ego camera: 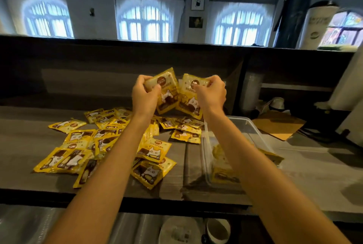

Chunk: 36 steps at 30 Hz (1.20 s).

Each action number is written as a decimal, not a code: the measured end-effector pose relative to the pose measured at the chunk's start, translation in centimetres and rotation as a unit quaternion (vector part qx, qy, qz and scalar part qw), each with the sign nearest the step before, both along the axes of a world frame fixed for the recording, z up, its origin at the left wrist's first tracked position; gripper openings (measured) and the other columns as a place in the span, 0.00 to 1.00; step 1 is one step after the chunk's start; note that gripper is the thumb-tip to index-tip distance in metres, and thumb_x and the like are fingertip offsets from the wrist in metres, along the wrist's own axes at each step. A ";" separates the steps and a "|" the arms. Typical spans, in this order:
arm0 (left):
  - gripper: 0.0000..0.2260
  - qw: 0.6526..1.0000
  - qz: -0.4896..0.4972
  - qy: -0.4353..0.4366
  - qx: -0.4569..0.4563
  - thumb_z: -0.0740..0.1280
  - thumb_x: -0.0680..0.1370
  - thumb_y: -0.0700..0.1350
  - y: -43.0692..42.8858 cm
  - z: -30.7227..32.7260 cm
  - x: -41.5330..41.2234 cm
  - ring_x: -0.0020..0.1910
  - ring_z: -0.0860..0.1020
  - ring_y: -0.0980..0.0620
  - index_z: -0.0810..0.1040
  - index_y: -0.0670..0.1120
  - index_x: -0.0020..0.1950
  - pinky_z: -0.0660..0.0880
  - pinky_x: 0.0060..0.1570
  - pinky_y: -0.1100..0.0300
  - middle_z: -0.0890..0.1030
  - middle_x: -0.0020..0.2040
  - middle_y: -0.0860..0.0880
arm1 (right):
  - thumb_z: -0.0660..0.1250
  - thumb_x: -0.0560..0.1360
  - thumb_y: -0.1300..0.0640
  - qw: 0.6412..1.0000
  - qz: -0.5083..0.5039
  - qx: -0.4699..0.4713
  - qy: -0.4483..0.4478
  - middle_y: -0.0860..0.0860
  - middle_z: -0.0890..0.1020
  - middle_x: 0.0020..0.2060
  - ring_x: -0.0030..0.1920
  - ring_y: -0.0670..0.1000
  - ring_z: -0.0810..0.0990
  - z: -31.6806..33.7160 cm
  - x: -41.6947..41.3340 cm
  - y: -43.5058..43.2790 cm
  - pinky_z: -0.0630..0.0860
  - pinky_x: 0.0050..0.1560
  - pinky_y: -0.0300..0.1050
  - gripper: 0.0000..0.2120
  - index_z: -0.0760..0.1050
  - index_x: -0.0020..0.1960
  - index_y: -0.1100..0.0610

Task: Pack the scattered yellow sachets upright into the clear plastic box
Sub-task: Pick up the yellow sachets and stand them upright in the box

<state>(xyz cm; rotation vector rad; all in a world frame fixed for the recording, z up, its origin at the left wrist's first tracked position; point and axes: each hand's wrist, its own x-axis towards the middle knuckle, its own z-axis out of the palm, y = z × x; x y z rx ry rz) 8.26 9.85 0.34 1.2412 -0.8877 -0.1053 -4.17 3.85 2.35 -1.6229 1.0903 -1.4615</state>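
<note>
Nearest, below the bench's front edge, a white plate (176,230) and a dark-lined cup (218,228) are sitting on a lower level. On the grey bench (23,145), the scattered sachets (110,141) are lying flat and overlapping in a loose heap that is spreading from just behind the front edge toward the middle. Each is a glossy yellow packet printed with a white cartoon cat, brown shapes and a round brown badge.

Open grey surface is stretching from the heap to the bench's left end, and a narrow strip of it is running between the heap and the clear plastic box (253,131). That box is standing right of the heap, its near corner close to the front edge. A few packed sachets (224,173) are showing blurred through its wall; whether they are standing upright cannot be told.

Both forearms are reaching over the heap and the box. Above the heap's far side, the left hand (144,96) is pinching the top of one raised sachet (167,86) between thumb and curled fingers. The right hand (213,94) is pinching the top of a second raised sachet (189,98) the same way. The two packets are hanging side by side, their edges meeting.

Right of the box, a brown cardboard sheet (279,125) is lying toward the bench's right end. Behind the hands, a dark back panel (98,78) is rising along the far edge.
</note>
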 end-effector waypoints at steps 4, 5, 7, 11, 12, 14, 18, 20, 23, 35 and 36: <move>0.04 0.999 -0.036 -0.033 0.000 0.64 0.77 0.41 -1.9 0.8 -3.3 0.50 0.77 0.53 0.70 0.46 0.51 0.77 0.35 0.69 0.75 0.50 0.48 | 0.68 0.71 0.63 0.998 -0.055 -0.019 0.022 0.52 0.77 0.43 0.50 0.53 0.78 1.5 -4.7 -2.3 0.79 0.53 0.55 0.05 0.74 0.44 0.57; 0.04 0.998 -0.045 -0.039 0.006 0.64 0.77 0.41 -2.3 0.7 -4.2 0.49 0.77 0.54 0.70 0.45 0.50 0.76 0.33 0.71 0.76 0.50 0.48 | 0.68 0.71 0.64 0.997 -0.069 -0.020 0.032 0.51 0.77 0.41 0.50 0.54 0.78 1.5 -6.0 -2.8 0.79 0.52 0.55 0.04 0.74 0.43 0.57; 0.04 0.996 -0.067 -0.051 0.025 0.66 0.76 0.40 -3.1 0.3 -5.8 0.48 0.78 0.53 0.72 0.44 0.49 0.77 0.33 0.71 0.77 0.49 0.46 | 0.67 0.71 0.65 0.995 -0.083 -0.017 0.045 0.50 0.76 0.37 0.49 0.54 0.79 1.1 -8.5 -3.5 0.80 0.51 0.55 0.04 0.74 0.40 0.57; 0.05 0.983 -0.134 -0.085 0.095 0.68 0.74 0.38 -3.9 -1.0 -8.6 0.45 0.78 0.53 0.74 0.43 0.48 0.77 0.38 0.64 0.78 0.45 0.47 | 0.67 0.71 0.66 0.997 -0.061 0.025 0.049 0.49 0.75 0.36 0.47 0.53 0.78 -1.6 -12.8 -4.5 0.80 0.45 0.50 0.10 0.72 0.35 0.55; 0.05 0.977 -0.155 -0.091 0.112 0.68 0.74 0.38 -3.9 -1.3 -9.1 0.44 0.77 0.55 0.74 0.43 0.48 0.76 0.38 0.65 0.77 0.44 0.49 | 0.67 0.71 0.67 0.997 -0.046 0.043 0.040 0.50 0.74 0.36 0.47 0.53 0.78 -2.3 -13.6 -4.6 0.79 0.43 0.48 0.11 0.71 0.35 0.54; 0.06 0.966 -0.188 -0.106 0.141 0.68 0.74 0.37 -3.9 -2.1 -9.9 0.43 0.77 0.57 0.74 0.43 0.48 0.75 0.37 0.68 0.77 0.43 0.51 | 0.67 0.71 0.68 0.997 -0.014 0.069 0.033 0.51 0.74 0.37 0.47 0.53 0.77 -3.7 -15.0 -4.7 0.77 0.41 0.45 0.12 0.70 0.35 0.55; 0.11 0.933 -0.258 -0.150 0.200 0.68 0.73 0.35 -3.2 -3.1 -10.5 0.46 0.78 0.57 0.73 0.46 0.53 0.77 0.36 0.70 0.78 0.49 0.49 | 0.68 0.70 0.69 0.993 0.048 0.092 0.053 0.52 0.75 0.38 0.45 0.52 0.76 -5.4 -16.3 -4.3 0.74 0.37 0.41 0.13 0.70 0.35 0.54; 0.12 0.906 -0.295 -0.184 0.242 0.67 0.74 0.35 -2.7 -3.2 -10.7 0.47 0.78 0.58 0.75 0.48 0.54 0.76 0.40 0.69 0.78 0.49 0.51 | 0.68 0.71 0.70 0.990 0.087 0.094 0.066 0.52 0.76 0.40 0.46 0.50 0.76 -5.6 -16.6 -3.9 0.73 0.37 0.38 0.11 0.72 0.38 0.55; 0.09 0.873 -0.310 -0.236 0.295 0.66 0.75 0.36 -2.2 -3.4 -10.6 0.45 0.78 0.56 0.77 0.49 0.51 0.75 0.43 0.66 0.79 0.47 0.50 | 0.65 0.72 0.70 0.979 0.150 0.078 0.117 0.49 0.79 0.42 0.44 0.45 0.77 -5.6 -17.2 -3.0 0.71 0.38 0.34 0.12 0.78 0.50 0.57; 0.12 0.802 -0.298 -0.355 0.376 0.59 0.80 0.45 -0.7 -3.2 -10.7 0.51 0.79 0.48 0.81 0.44 0.51 0.75 0.53 0.52 0.82 0.50 0.44 | 0.57 0.77 0.67 0.928 0.232 0.068 0.285 0.50 0.78 0.41 0.41 0.42 0.76 -6.2 -18.3 -1.4 0.71 0.38 0.26 0.13 0.80 0.48 0.62; 0.13 0.805 -0.304 -0.346 0.374 0.59 0.80 0.45 -0.7 -3.3 -10.6 0.50 0.79 0.47 0.82 0.42 0.50 0.75 0.53 0.51 0.82 0.49 0.43 | 0.56 0.77 0.66 0.925 0.235 0.066 0.291 0.51 0.78 0.42 0.40 0.42 0.75 -6.1 -18.3 -1.3 0.71 0.37 0.23 0.13 0.80 0.48 0.62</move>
